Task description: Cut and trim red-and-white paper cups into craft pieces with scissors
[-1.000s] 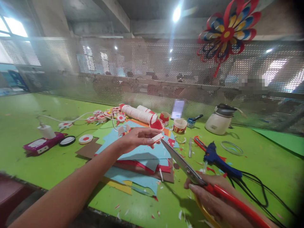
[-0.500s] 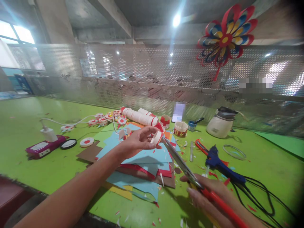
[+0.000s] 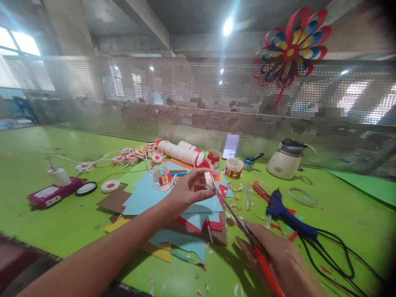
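Now | left hand [image 3: 187,189] pinches white piece [image 3: 208,180] | right hand [image 3: 276,249] grips scissors [image 3: 248,235], more edge-on than before

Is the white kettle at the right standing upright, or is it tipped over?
Upright: the white kettle sits base-down on the green table, with its dark lid uppermost.

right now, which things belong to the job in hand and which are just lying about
In the job: scissors in the right hand, white strip in the left hand.

Apparently just lying about: blue glue gun, white jug, purple power strip.
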